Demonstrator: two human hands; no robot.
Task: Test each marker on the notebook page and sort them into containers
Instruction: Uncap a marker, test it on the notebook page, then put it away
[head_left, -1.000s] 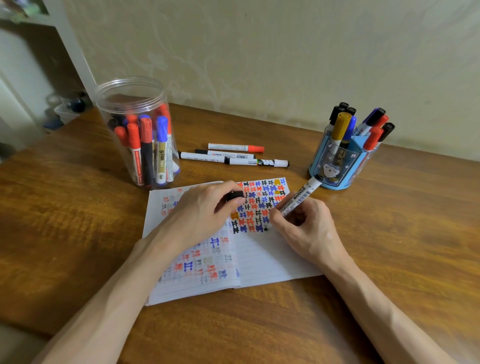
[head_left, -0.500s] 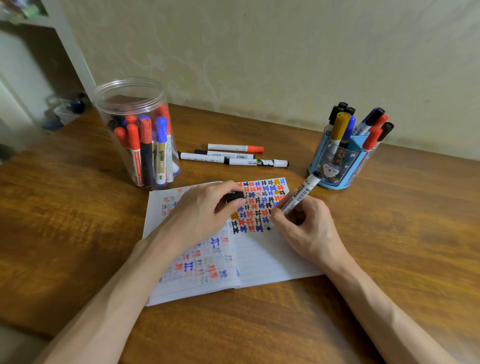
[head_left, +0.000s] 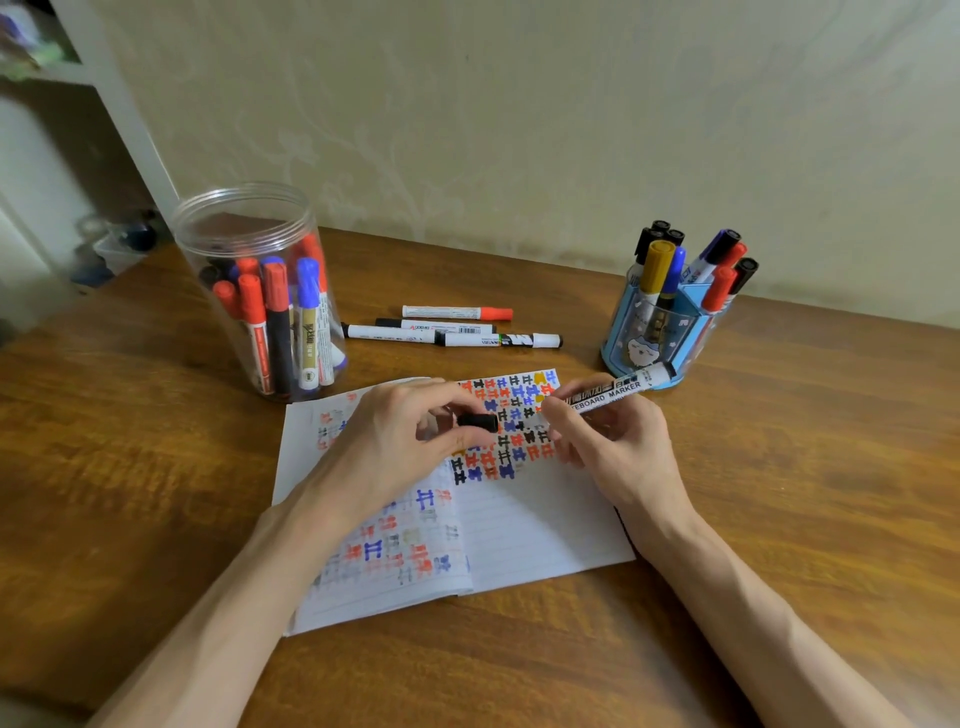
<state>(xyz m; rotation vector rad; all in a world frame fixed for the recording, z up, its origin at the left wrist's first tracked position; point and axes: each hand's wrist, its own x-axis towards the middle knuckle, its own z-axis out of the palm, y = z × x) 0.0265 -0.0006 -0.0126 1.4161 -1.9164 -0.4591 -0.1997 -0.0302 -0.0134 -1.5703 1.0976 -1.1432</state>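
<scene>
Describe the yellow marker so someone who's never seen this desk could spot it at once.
On the wooden table, look to the back right for the blue holder. The yellow marker stands upright at its front left. It alone has a mustard-yellow cap; its neighbours are capped black, blue or red.

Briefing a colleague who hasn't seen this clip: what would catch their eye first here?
The open notebook at centre, its page crowded with red, blue and black test marks. Above it the left hand pinches a black cap and the right hand holds a whiteboard marker. A clear jar of markers stands back left, a blue holder back right.
</scene>
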